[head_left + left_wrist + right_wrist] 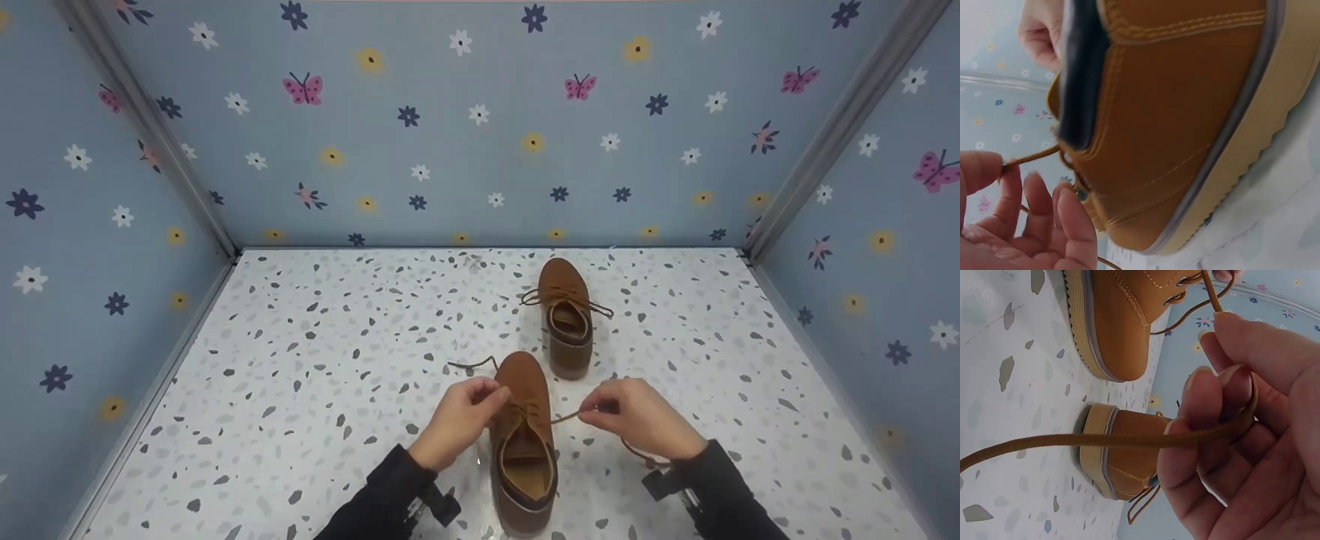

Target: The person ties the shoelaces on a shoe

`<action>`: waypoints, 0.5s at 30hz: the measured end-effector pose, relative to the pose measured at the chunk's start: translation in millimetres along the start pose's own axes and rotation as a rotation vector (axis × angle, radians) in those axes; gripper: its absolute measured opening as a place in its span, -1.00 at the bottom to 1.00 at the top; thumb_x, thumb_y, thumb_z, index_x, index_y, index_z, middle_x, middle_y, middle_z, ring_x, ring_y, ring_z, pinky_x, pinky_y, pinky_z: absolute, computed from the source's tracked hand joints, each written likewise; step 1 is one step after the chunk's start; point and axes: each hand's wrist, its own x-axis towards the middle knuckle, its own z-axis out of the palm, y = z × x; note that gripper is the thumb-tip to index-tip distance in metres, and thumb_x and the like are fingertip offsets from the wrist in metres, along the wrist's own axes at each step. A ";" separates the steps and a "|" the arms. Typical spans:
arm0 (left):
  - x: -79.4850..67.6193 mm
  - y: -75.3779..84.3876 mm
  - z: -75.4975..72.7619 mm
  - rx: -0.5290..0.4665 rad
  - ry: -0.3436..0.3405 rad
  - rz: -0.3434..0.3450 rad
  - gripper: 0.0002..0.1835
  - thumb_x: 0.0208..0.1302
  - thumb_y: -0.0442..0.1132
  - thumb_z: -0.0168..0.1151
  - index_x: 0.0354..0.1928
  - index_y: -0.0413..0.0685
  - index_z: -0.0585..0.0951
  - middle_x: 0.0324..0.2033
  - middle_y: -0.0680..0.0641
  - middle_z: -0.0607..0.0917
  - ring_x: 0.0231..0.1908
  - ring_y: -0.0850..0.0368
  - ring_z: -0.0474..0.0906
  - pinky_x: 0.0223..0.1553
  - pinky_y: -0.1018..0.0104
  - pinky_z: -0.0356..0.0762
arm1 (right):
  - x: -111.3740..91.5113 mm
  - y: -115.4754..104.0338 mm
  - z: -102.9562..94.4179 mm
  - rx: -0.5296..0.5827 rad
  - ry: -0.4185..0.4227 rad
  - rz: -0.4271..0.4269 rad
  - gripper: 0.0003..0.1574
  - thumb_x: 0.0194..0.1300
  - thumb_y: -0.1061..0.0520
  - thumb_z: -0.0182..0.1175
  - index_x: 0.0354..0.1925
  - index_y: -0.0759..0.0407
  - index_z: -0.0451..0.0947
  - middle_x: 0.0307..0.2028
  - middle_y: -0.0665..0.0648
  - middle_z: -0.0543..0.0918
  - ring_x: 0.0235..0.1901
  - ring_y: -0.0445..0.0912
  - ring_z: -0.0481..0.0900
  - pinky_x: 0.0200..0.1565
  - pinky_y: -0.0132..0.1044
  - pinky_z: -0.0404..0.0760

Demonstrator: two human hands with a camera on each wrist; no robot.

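A brown lace-up shoe (523, 375) stands on the speckled surface between my hands, toe pointing away. My left hand (463, 420) is at its left side and pinches one shoelace (1033, 157) between thumb and forefinger; that lace's loose end lies left of the toe. On the other side, my right hand (645, 416) pinches the other shoelace (1211, 292), which runs taut from the eyelets. Its long tail (1072, 440) passes over the right fingers and hangs toward the wrist. Both laces come out at the top of the shoe's tongue area.
A second brown shoe (566, 300), its lace tied in a bow, stands just beyond and to the right. Blue flowered panels (480, 150) close off the back and both sides of the white speckled surface (337, 375).
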 end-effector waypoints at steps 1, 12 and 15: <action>0.2 1.8 -2.6 -0.019 0.006 0.008 -0.75 0.43 -0.21 0.19 -0.18 -0.33 0.62 -0.35 -0.13 0.64 -0.30 -0.03 0.57 -0.26 0.15 0.58 | -1.0 0.3 -2.1 -0.007 0.013 0.005 -0.90 0.29 0.00 0.35 -0.30 -0.03 0.74 -0.41 -0.20 0.60 -0.40 -0.26 0.54 -0.32 -0.34 0.54; -2.3 -0.2 -28.5 -0.183 0.028 0.077 -0.78 0.48 -0.22 0.13 -0.20 -0.31 0.53 -0.25 -0.27 0.73 -0.20 -0.26 0.68 -0.18 0.15 0.64 | -8.2 -7.9 -15.7 0.007 0.113 0.150 -0.83 0.27 -0.12 0.33 -0.30 -0.11 0.76 -0.53 -0.15 0.64 -0.61 -0.24 0.51 -0.46 -0.34 0.50; -5.4 -1.8 -33.7 -0.213 0.064 0.076 -0.77 0.46 -0.23 0.16 -0.19 -0.33 0.53 -0.25 -0.26 0.73 -0.22 -0.16 0.70 -0.14 0.10 0.65 | -9.1 -8.4 -15.1 0.059 0.148 0.223 -0.80 0.31 -0.09 0.32 -0.30 -0.03 0.75 -0.62 -0.09 0.62 -0.68 -0.18 0.53 -0.50 -0.34 0.50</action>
